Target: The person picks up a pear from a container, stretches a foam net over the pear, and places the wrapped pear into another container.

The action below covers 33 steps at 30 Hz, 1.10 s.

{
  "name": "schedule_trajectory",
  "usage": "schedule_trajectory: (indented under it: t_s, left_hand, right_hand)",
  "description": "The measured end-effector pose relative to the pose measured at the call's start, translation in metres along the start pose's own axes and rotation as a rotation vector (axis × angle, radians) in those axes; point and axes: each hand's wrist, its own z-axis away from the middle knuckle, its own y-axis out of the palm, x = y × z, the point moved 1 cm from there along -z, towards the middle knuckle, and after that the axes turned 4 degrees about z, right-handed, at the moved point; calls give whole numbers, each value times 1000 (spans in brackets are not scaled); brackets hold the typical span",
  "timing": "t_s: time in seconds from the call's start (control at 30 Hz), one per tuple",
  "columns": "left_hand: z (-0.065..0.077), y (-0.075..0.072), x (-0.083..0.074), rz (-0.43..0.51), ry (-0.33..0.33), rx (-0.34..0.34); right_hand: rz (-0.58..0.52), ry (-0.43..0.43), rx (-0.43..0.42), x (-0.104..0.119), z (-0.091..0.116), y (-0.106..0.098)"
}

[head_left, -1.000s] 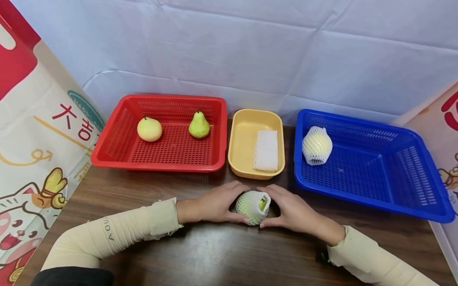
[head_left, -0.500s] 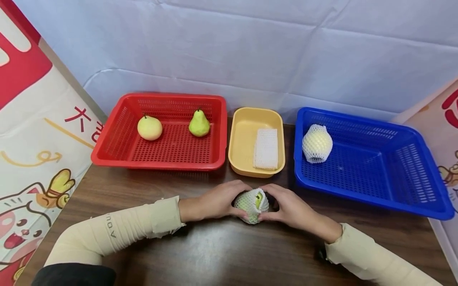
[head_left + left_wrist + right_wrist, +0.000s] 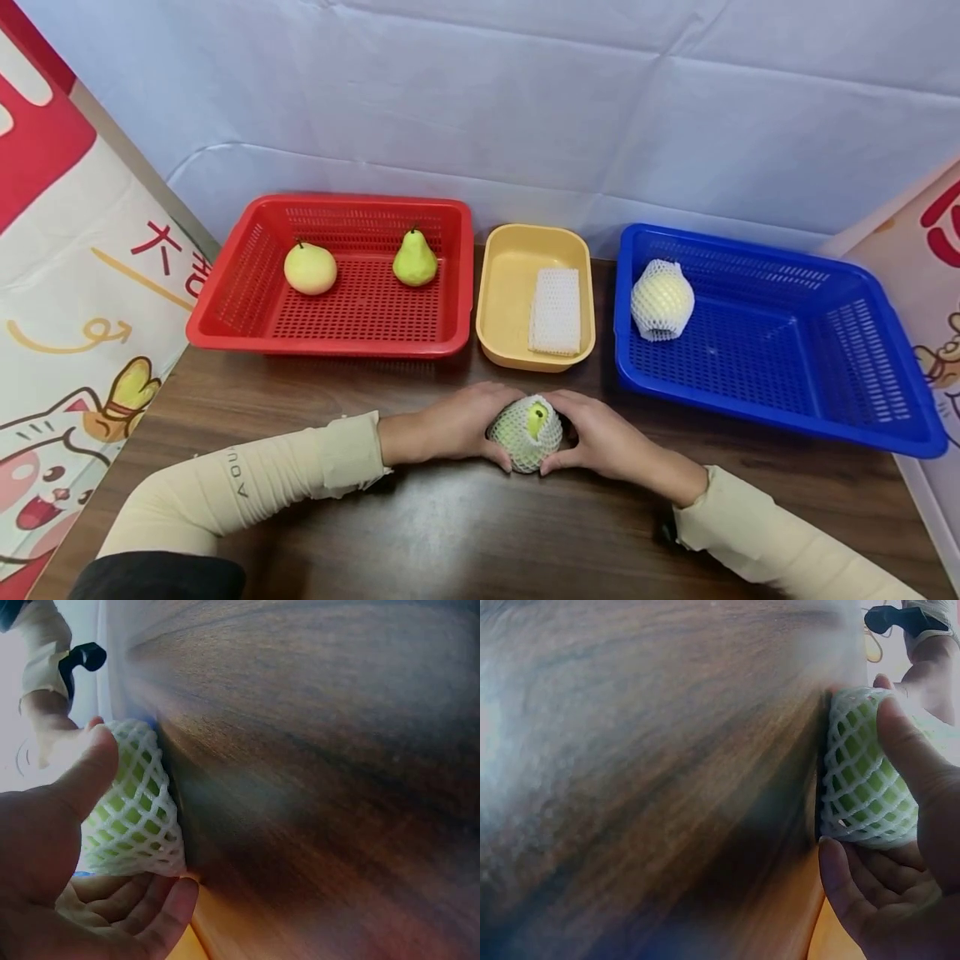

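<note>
A green pear (image 3: 536,419) in a white foam net sleeve (image 3: 517,435) stands on the wooden table between both hands, its stem end showing through the sleeve's opening at the top. From the left side my left hand (image 3: 467,423) holds it with curled fingers and thumb. My right hand (image 3: 606,433) grips it from the other side in the same way. Up close in the left wrist view, the foam net (image 3: 131,806) wraps the fruit between thumb and fingers. In the right wrist view the netted pear (image 3: 866,769) rests with its base at the tabletop.
A red basket (image 3: 330,343) at the back left holds a round yellow pear (image 3: 311,269) and a green pear (image 3: 415,260). Flat foam nets (image 3: 556,312) lie in a yellow tray (image 3: 499,350). The blue basket (image 3: 765,417) on the right holds a netted pale fruit (image 3: 662,302).
The netted pear has gone from tilted rightward to more upright, its opening now facing up. Both hands stay around it with small shifts.
</note>
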Motion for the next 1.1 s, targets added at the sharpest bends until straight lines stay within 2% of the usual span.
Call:
schedule_trajectory:
  t_s: [0.17,0.27,0.6,0.7,0.9,1.1]
  left_hand:
    - [1,2,-1,-19,6,-8]
    - [1,2,0,3,3,-16]
    - [3,-11,-2,171,41,-80]
    - [3,-15,-3,231,35,-100]
    - [3,-21,-5,418,3,-132]
    - [4,-22,-5,497,-46,-139]
  right_hand:
    - [12,7,-6,0,2,1]
    - [-4,12,-25,0,3,1]
    - [-127,26,-91,3,6,-9]
    - [-155,40,-100,5,6,-13]
    - [-271,86,-111,8,4,-18]
    - [-357,107,-95,11,2,-21]
